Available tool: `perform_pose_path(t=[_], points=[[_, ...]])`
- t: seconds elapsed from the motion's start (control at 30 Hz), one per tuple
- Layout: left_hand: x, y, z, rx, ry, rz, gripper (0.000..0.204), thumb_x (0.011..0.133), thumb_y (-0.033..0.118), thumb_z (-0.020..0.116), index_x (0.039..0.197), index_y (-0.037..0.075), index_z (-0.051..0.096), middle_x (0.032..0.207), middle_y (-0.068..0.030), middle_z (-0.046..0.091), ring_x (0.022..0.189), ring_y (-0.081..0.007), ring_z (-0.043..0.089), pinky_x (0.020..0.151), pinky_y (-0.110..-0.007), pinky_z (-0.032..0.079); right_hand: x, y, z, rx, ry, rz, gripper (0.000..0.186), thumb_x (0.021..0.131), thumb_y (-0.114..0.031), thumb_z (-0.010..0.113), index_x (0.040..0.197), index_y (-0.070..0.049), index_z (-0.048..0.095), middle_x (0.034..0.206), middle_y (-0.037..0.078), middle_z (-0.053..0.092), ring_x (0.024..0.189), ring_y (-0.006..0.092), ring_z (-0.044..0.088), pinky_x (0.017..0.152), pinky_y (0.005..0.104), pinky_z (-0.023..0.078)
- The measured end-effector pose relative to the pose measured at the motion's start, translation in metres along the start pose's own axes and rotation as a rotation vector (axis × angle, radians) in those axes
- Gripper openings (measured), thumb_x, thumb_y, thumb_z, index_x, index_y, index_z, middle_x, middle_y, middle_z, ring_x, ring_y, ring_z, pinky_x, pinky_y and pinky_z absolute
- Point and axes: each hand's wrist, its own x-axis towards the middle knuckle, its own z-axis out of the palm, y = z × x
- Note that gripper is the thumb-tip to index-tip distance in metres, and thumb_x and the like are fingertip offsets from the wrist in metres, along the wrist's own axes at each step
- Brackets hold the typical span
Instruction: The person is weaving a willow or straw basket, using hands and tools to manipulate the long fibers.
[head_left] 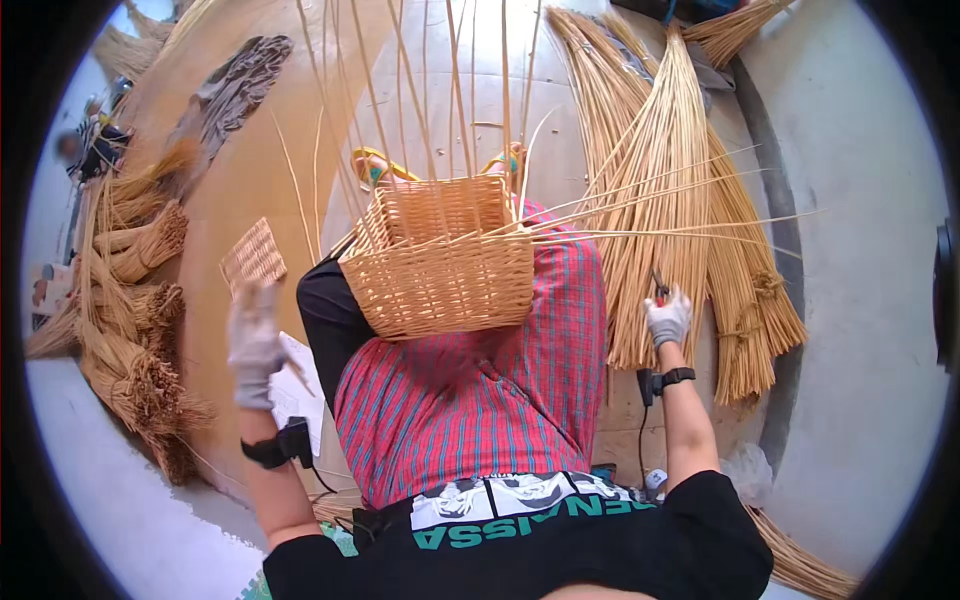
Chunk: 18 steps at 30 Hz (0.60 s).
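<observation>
A partly woven rectangular wicker basket (435, 285) rests on my lap over red plaid cloth, with long upright stakes rising from it and loose strands reaching right. My left hand (257, 335), gloved and blurred by motion, is at the left beside a small square woven panel (255, 255); whether it grips anything is unclear. In my gloved right hand (668, 318), closed over the long reed bundles, is a dark cutting tool (660, 288) with red on its handle.
Reed bundles (140, 370) line the left side, and long ones (640, 150) lie to the right. A crumpled dark cloth (240, 85), a white sheet (298, 400) and my sandalled feet are on the floor. A blurred person (95, 150) is at the far left.
</observation>
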Motion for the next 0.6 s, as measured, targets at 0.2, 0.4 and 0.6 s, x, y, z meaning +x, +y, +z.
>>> perform_pose_path(t=[0.2,0.4,0.6], points=[[-0.147,-0.151,0.033,-0.625,-0.042,-0.921,0.061,0.100,0.038,0.063,0.132,-0.012,0.052,0.124,-0.0240,0.063,0.100,-0.0297,0.064,0.090,-0.039,0.053,-0.053,-0.098,-0.067,0.602,0.113,-0.916,0.020,0.087,-0.009,0.072,0.107,-0.010,0.075,0.091,0.010,0.072,0.082,0.0258,0.072,0.072,0.0317,0.057],[-0.250,-0.149,0.079,0.003,-0.394,-1.032,0.058,0.094,0.054,0.061,0.113,0.000,0.070,0.110,-0.0209,0.071,0.102,-0.0365,0.066,0.099,-0.040,0.049,-0.090,-0.193,-0.122,0.460,0.318,-1.294,0.028,0.083,-0.023,0.077,0.110,-0.015,0.074,0.098,0.005,0.070,0.098,0.0277,0.066,0.087,0.0379,0.051],[-0.084,0.039,0.013,-0.838,0.013,-0.165,0.013,0.095,0.009,0.065,0.106,0.002,0.068,0.102,-0.0143,0.071,0.094,-0.0281,0.067,0.087,-0.037,0.053,-0.057,-0.274,-0.125,-0.099,0.055,-1.259,0.054,0.074,-0.057,0.076,0.111,-0.017,0.073,0.106,0.009,0.068,0.110,0.0303,0.061,0.099,0.0453,0.042]])
